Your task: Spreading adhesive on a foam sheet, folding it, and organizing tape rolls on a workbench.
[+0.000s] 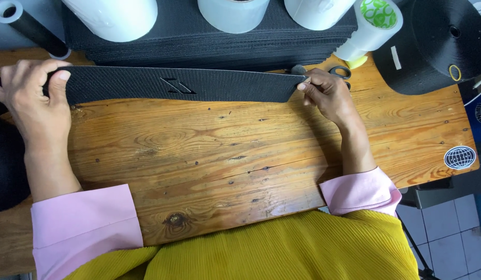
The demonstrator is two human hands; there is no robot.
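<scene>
— What are the two hands holding?

— A long black textured fabric strip (178,85), stretched flat across the far part of the worn wooden bench (240,166). The left hand (28,96) pinches its left end, thumb on top and fingers curled around the edge. The right hand (326,93) pinches the slanted right end between thumb and fingertips.

— Anything marked on the strip?

— A small angular cut-out pattern near its middle.

— And behind it?

— A stack of black ribbed fabric sheets (209,41) just beyond the strip, with white rolls (232,13) standing on it. Black-handled scissors (343,71) lie just beside the right hand. A large black spool (440,44) sits at the far right, and a black tube with a white end (28,26) at the far left.
</scene>
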